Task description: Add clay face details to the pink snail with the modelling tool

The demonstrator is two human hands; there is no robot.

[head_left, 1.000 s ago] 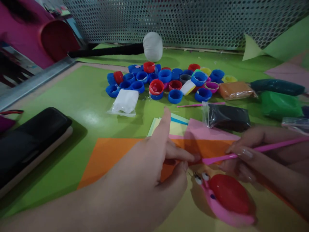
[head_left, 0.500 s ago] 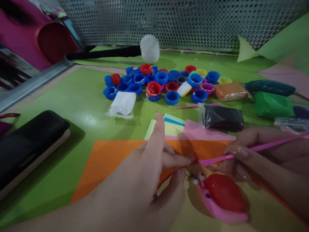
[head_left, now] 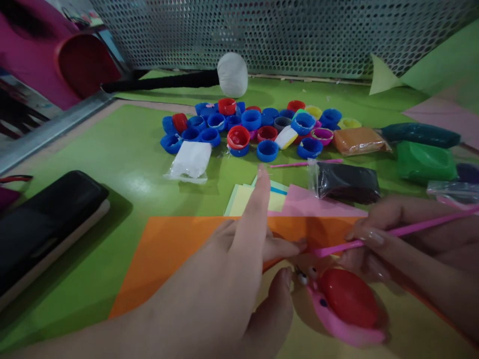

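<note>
A pink snail figure with a glossy red shell (head_left: pixel 350 299) and white stalk eyes lies on a yellowish sheet (head_left: pixel 299 339). Thin dark strands show by its eyes. My right hand (head_left: pixel 404 249) grips a pink plastic modelling tool (head_left: pixel 422 227), its flat tip just above the snail's head. My left hand (head_left: pixel 243 269) is beside the snail's eyes, index finger raised, another finger stretched toward the tool tip, thumb apart below. Nothing shows between its fingers. An orange sheet (head_left: pixel 149 264) lies beneath the yellowish one.
Blue, red and other bottle caps (head_left: pixel 250 119) cluster behind. Around them lie a white clay packet (head_left: pixel 190 159), a black packet (head_left: pixel 346 182), an orange packet (head_left: pixel 361 141), a green lump (head_left: pixel 424 162) and a second pink tool (head_left: pixel 288 164). A black case (head_left: pixel 56 224) is at left.
My left hand has shifted slightly right, and its thumb and finger have spread apart. The pink tool's tip has moved slightly right. The snail stays in place.
</note>
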